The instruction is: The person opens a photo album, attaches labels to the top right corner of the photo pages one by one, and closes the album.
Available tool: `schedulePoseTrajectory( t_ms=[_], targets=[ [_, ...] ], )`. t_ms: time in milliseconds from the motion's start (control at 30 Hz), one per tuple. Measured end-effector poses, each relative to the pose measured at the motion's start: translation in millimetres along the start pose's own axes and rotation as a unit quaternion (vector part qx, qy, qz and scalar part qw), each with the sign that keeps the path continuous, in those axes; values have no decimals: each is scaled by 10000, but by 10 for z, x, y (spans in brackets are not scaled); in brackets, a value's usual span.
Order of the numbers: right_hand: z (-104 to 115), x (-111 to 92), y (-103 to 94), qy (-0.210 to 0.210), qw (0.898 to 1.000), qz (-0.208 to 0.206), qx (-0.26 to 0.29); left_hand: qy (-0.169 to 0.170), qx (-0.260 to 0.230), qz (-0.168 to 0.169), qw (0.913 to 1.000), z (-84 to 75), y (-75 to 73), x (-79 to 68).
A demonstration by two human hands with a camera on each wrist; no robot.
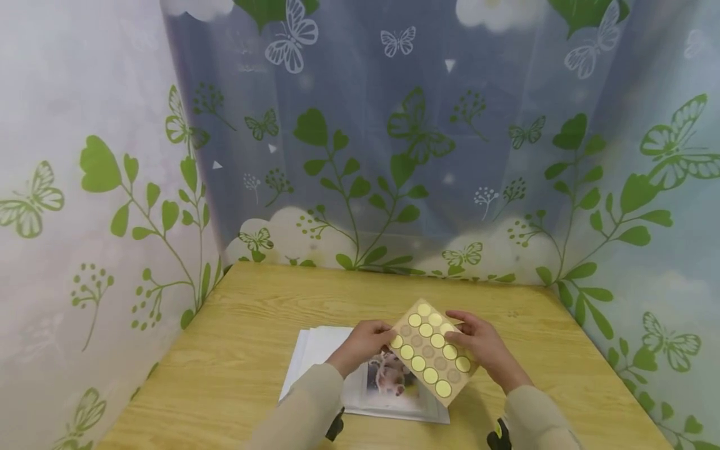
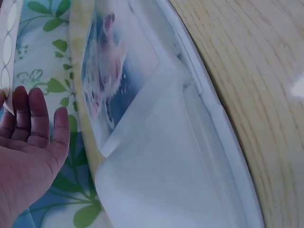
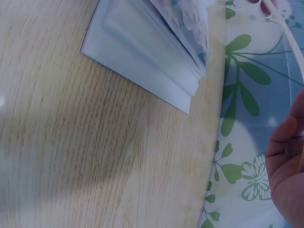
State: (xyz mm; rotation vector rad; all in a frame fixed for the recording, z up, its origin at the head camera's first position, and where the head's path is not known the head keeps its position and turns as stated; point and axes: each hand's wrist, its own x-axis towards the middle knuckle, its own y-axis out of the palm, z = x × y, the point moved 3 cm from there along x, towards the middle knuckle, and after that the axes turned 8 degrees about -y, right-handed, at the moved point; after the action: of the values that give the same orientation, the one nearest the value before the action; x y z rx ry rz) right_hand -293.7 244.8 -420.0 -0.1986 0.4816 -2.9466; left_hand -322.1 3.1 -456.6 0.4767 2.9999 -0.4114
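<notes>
Both hands hold up a tan sheet of round gold stickers (image 1: 430, 376), tilted above the table; a few of its circles look bare. My left hand (image 1: 364, 344) pinches the left edge, and my right hand (image 1: 488, 347) grips the opposite edge with the thumb on its face. Below the sheet lies a white booklet of loose-looking pages (image 1: 323, 353), with an animal photo (image 1: 388, 381) partly covered by the sheet. In the left wrist view, a translucent page (image 2: 152, 156) folds over part of the photo. The right wrist view catches the right hand (image 3: 289, 175) at its edge.
The booklet rests on a wood-grain table (image 1: 225, 356). Hanging cloth with butterflies and leafy stems (image 1: 360, 156) stands behind the table and along both sides. Dark wrist straps (image 1: 335, 426) show at the sleeves.
</notes>
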Motion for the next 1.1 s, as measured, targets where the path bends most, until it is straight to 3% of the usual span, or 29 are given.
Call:
schedulePoseTrajectory(
  t_ms=[133,467,600,800,1100],
  targets=[
    [-11,38,30,-42,9998,116,-168,-223,-495,153,9984,21,-59,-41],
    [46,48,78,-309,9937,21,-1074,-420,-846,496,9943,101,-44,-149],
    [96,61,81,-667,9797,-185,-1882,-329,-934,282,9947,89,-52,-188],
    [141,77,182,-1251,9453,-782,-2911,-303,-1006,-270,9941,98,-132,-207],
    [134,35,711,-1603,9337,-1121,-2998,-177,-1423,-639,9876,154,-176,-260]
  ],
)
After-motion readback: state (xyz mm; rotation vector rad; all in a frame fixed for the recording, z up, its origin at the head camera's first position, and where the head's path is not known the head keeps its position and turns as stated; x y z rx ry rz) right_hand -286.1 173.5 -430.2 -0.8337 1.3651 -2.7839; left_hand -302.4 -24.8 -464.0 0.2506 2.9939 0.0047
